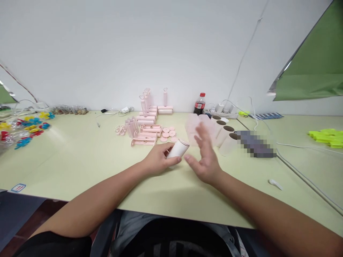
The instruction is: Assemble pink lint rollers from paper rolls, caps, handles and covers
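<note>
My left hand is wrapped round a white lint roller refill roll, tilted with its upper end to the right. That end shows a pinkish rim. Just to the right, my right hand is raised with fingers apart and holds nothing; its fingertips are blurred. Beyond my left hand lie pink round discs and pink roller frames. Behind my right hand stand translucent pink covers, partly hidden, and a row of white rolls with brown cores.
Pink handles with heart loops stand on pink pieces near the wall. A cola bottle stands at the back. Cables and a white earbud lie right, colourful plastic pieces left, yellow-green pieces far right.
</note>
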A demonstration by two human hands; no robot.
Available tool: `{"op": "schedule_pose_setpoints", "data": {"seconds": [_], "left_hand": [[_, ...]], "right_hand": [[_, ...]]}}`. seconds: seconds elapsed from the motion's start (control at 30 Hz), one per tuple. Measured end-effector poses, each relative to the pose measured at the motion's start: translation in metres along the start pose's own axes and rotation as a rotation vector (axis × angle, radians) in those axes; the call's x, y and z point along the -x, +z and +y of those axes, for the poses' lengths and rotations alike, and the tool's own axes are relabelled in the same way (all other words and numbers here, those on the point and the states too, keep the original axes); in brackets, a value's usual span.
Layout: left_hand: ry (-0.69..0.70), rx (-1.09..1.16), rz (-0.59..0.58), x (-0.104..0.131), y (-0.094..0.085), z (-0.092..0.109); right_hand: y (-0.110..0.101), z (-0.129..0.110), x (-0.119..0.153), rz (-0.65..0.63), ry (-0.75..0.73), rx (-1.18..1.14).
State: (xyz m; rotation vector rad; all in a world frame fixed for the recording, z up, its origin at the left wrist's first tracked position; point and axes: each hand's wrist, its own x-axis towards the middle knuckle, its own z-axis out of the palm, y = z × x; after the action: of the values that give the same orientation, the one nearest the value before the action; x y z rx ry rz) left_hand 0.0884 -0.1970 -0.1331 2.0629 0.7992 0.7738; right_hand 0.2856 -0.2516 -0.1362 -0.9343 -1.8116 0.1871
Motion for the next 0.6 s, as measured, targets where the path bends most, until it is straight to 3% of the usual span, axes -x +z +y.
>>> {"op": "schedule_pose_setpoints", "data": {"seconds": [0.07,0.13,0.33,0.4,0.53,0.6], "left_hand": [[0.029,-0.033,0.008,0.000,-0.001,0.000],[0.047,-0.059,-0.002,0.000,-0.001,0.000],[0.108,-0.072,-0.118,-0.001,-0.001,0.004],[0.093,-0.093,-0.085,-0.001,-0.002,0.001],[-0.036,-0.370,0.038,-0.006,-0.006,-0.009],[-0.086,-0.554,0.026,-0.009,-0.006,-0.014]], "right_hand": [[0.001,0.000,0.000,-0.226,0.048,-0.007],[0.002,0.002,0.000,-0.348,0.107,-0.027],[0.005,0.007,-0.001,-0.226,0.279,-0.008],[0.004,0.009,-0.003,-0.190,0.360,-0.023],[-0.002,0.014,-0.007,-0.031,0.471,-0.055],[-0.005,0.017,-0.009,0.029,0.493,-0.068]]}}
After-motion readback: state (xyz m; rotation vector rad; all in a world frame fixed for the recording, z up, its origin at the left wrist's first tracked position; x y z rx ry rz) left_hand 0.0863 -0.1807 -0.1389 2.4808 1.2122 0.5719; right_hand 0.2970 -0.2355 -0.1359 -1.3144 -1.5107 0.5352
